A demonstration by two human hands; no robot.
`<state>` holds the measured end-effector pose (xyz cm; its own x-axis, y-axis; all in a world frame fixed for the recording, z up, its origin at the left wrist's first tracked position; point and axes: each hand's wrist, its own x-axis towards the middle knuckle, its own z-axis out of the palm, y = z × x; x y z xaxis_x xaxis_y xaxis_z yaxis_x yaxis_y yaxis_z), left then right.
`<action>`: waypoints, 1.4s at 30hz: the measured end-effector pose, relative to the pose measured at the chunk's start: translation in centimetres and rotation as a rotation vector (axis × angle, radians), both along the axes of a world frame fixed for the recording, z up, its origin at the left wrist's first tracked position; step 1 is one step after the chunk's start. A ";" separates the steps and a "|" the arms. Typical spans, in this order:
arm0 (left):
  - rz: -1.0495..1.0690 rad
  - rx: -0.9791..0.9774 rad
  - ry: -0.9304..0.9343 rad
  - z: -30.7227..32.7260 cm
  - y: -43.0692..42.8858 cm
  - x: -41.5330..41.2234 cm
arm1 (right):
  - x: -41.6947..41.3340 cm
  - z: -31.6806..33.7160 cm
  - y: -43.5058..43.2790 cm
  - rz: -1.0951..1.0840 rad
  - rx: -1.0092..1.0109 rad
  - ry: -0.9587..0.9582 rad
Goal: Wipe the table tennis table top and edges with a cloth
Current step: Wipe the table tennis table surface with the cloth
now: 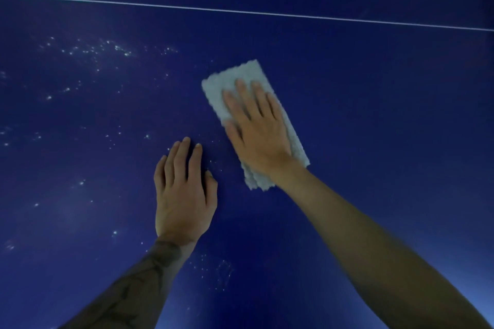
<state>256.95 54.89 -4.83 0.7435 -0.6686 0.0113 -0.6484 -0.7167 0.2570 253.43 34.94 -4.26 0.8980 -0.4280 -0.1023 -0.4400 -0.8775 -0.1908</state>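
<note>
Looks straight down on a dark blue, smooth table tennis table top point(374, 115) that fills the whole view. Presses the right hand point(256, 131) flat on a folded, pale grey-white, fluffy rectangular cloth point(235, 77), palm down, fingers straight and slightly spread, curled round nothing. Covers the middle of the cloth with that hand, leaving the far end, the right-hand edge and the near corner below the wrist in sight. Lies with its long side running from far left to near right, flat on the blue surface a little right of centre.

Rests the left hand point(181, 195) flat on the bare surface, near the cloth's near-left edge but apart from it, fingers straight and close together, thumb alongside, holding nothing. Shows dark tattoo markings along the left forearm point(139, 283), entering from the bottom left, and a bare right forearm point(361, 235) entering from the bottom right.

Carries a thin white painted line point(240, 12) across the far part of the top, sloping slightly down to the right, well beyond both hands. Bears scattered small white specks point(107, 48), thickest on the far left, with more beyond the line at the top right and a few between the hands and beside the left wrist.
</note>
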 end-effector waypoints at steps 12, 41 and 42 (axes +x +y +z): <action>0.004 0.022 0.021 -0.3 0.0 0.1 | 6.7 0.8 -4.3 -0.217 0.040 0.011; -0.019 -0.004 0.048 -0.1 0.1 0.3 | 10.4 0.7 -0.4 -0.046 0.014 0.003; -0.019 -0.021 0.072 0.2 0.3 0.3 | 9.2 0.6 0.7 0.033 0.006 0.018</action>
<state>257.23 55.23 -4.61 0.7298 -0.6831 -0.0269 -0.6415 -0.6980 0.3183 262.59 35.64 -3.65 0.9098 -0.3972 -0.1206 -0.4139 -0.8906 -0.1885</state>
